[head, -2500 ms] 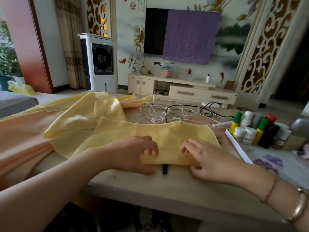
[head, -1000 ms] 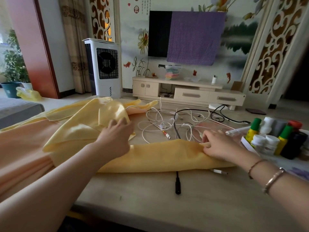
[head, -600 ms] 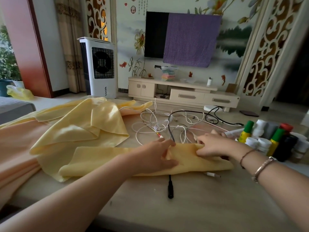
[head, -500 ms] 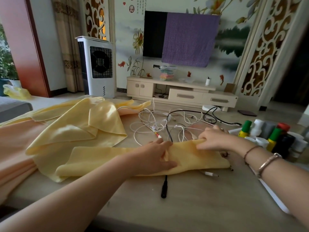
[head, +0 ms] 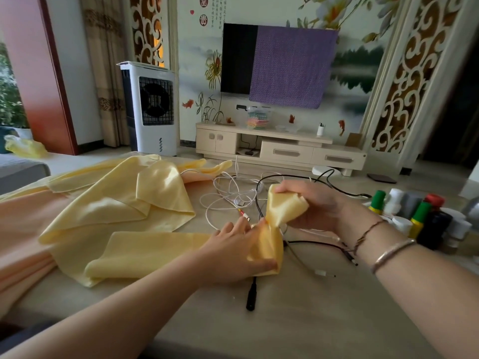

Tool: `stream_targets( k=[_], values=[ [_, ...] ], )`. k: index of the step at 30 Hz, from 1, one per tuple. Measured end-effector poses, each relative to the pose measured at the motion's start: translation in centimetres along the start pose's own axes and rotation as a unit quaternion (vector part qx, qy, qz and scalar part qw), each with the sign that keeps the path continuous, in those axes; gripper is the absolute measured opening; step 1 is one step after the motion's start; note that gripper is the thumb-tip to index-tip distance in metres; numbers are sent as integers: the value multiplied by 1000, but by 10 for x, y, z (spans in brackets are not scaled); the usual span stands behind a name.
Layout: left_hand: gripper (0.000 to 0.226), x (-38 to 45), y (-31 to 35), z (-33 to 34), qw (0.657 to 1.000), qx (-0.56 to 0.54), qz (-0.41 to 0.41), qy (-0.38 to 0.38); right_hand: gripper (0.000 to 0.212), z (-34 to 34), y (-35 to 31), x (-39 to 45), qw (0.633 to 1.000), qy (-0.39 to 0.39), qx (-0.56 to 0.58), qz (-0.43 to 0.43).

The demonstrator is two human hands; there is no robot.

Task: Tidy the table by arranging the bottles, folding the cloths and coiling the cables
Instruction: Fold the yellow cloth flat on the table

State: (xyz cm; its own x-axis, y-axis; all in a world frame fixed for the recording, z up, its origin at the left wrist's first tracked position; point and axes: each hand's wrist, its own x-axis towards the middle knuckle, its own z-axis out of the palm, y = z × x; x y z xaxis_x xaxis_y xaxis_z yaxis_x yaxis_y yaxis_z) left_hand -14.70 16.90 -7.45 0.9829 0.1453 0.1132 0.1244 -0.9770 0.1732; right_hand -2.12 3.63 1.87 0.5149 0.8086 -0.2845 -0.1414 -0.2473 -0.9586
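Fingers of the right hand are curled round the lifted right end of the long folded band of pale yellow satin cloth, raising it off the beige tabletop, probably to carry it leftward over the rest. Left hand lies on the band with fingers extended and thumb along the near edge, pinning the crease so the fold line stays put. Loose white and black cables lie tangled just beyond the hands, uncoiled. Small coloured-cap bottles cluster at the far right, well clear of the folding.
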Motion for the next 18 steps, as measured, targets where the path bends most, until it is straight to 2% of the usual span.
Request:
stream_targets(
  k=[2, 5, 6, 8, 9, 11, 13, 14, 15, 18],
  values=[
    [76, -3, 0, -5, 1000, -14, 3, -4, 13, 13, 2, 6, 999, -15, -35, -6],
    [44, -9, -7, -21, 986, -157, 61, 5, 10, 30, 6, 15, 994, -27, -108, -20],
    [38, -11, -13, -28, 978, -201, 53, 3, 10, 36, 6, 16, 990, -27, -139, -25],
    [34, -17, -29, -42, 960, -276, -41, -8, 20, 47, 7, 18, 978, -14, -207, -32],
    [28, -22, -39, -45, 940, -322, -114, -8, 29, 54, 7, 19, 970, -7, -241, -30],
    [18, -28, -51, -51, 862, -447, -240, 3, 49, 63, 7, 20, 953, 15, -302, -21],
    [32, -36, -60, -56, 778, -544, -312, 12, 56, 71, 10, 23, 934, 45, -353, -39],
    [38, -40, -64, -57, 757, -564, -329, 13, 54, 74, 14, 24, 923, 65, -375, -64],
    [41, -43, -68, -56, 752, -568, -335, 14, 50, 77, 19, 24, 909, 88, -394, -98],
    [37, -47, -67, -52, 783, -541, -305, 29, 26, 87, 36, 25, 843, 151, -470, -216]
  ],
)
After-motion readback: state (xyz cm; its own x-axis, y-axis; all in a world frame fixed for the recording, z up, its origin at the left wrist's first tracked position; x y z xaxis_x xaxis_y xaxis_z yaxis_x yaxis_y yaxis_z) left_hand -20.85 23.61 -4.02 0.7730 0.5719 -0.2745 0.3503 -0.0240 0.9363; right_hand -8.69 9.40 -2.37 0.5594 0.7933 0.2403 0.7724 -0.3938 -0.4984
